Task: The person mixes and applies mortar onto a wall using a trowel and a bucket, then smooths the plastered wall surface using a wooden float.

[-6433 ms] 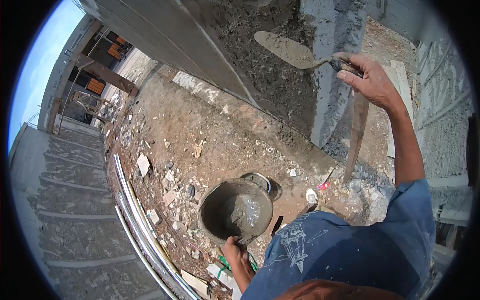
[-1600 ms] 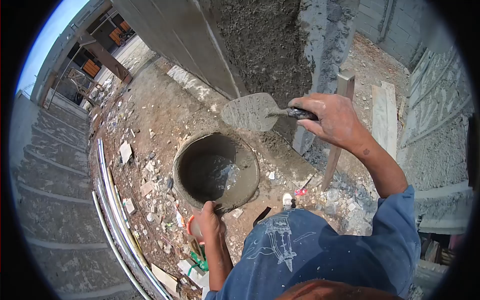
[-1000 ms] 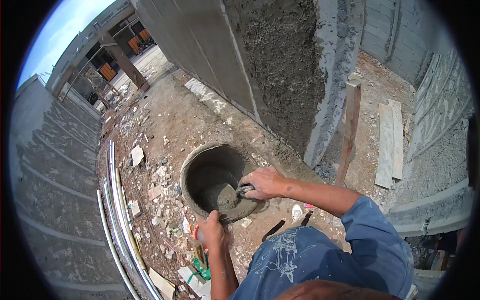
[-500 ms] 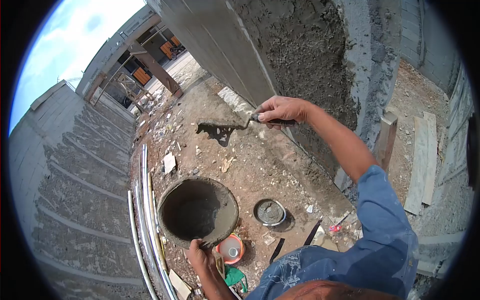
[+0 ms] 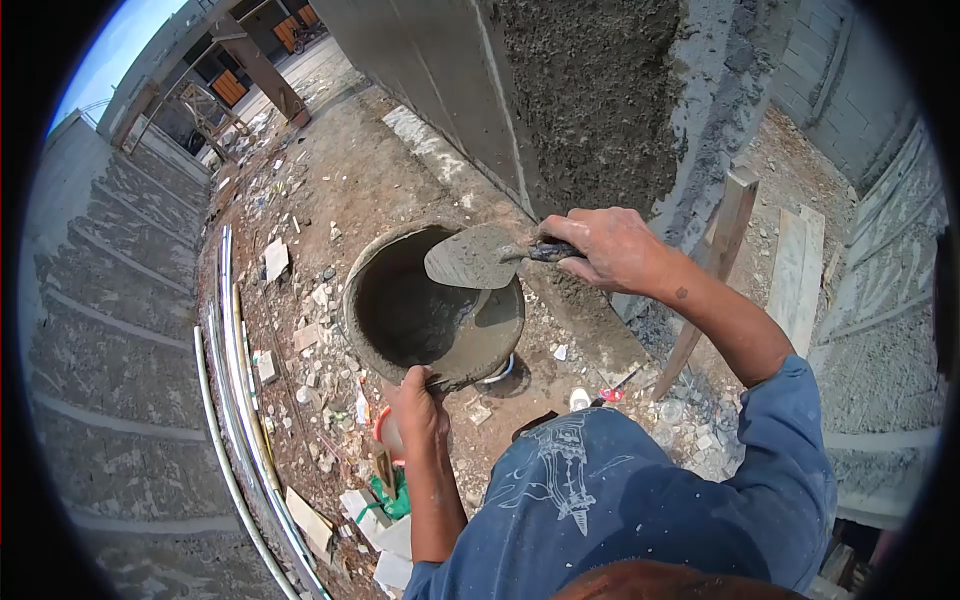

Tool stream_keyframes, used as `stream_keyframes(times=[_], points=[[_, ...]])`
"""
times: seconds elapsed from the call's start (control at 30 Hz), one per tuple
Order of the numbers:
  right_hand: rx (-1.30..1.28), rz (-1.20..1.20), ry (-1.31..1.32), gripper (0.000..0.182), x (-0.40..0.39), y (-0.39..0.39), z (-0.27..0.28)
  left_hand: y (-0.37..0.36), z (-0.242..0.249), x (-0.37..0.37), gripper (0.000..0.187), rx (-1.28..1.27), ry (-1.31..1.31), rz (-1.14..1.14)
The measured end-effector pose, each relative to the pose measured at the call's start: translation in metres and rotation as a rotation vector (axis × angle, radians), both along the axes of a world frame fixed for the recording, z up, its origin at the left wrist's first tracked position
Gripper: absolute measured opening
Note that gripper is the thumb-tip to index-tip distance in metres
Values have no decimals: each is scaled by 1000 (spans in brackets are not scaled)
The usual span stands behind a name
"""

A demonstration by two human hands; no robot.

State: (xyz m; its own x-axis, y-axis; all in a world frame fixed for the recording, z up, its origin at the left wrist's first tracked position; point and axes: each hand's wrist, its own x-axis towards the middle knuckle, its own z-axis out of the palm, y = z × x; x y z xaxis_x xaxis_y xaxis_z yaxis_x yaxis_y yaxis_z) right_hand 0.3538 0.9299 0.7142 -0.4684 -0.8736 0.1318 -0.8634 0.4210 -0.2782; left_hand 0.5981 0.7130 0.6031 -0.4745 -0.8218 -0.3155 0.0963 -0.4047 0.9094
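My left hand (image 5: 417,408) grips the near rim of a round, mortar-caked bucket (image 5: 358,330), thumb over the edge. Wet grey mortar (image 5: 415,325) lies inside it. In my right hand (image 5: 610,245) is the dark handle of a trowel (image 5: 475,258). The trowel's blade, smeared with mortar, hovers over the bucket's opening. Beyond my right hand stands a wall with a rough patch of dark, wet plaster (image 5: 600,110) beside smoother grey render.
Long pipes (image 5: 238,400) lie along the ground at left, by a ribbed grey wall (image 5: 110,350). An orange-rimmed pail (image 5: 388,432) and a green cloth (image 5: 392,495) sit below my left arm. A wooden post (image 5: 715,255) leans at right, near planks (image 5: 797,270). Rubble covers the ground.
My right hand has brought the trowel down from beside the wall to over the bucket. The bucket has moved up and right in view, now covering most of the small pail on the ground.
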Motion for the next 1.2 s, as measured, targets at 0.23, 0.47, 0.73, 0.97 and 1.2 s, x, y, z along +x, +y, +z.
stream_keyframes(times=[0.23, 0.47, 0.73, 0.97, 1.2], points=[[-25, 236, 425, 34, 94, -60, -58, 25, -4, 7, 46, -193, 140, -52], [2, 296, 495, 16, 127, -104, -58, 1, -5, 58, 51, -356, 115, 34], [113, 232, 324, 26, 125, -155, -49, -26, 20, 103, 73, -574, -5, -12], [-14, 325, -391, 42, 122, -192, -141, -60, -13, 98, 54, -461, -110, 70], [-219, 328, -647, 46, 66, -244, -154, -111, -11, 27, 44, -243, 0, 287]])
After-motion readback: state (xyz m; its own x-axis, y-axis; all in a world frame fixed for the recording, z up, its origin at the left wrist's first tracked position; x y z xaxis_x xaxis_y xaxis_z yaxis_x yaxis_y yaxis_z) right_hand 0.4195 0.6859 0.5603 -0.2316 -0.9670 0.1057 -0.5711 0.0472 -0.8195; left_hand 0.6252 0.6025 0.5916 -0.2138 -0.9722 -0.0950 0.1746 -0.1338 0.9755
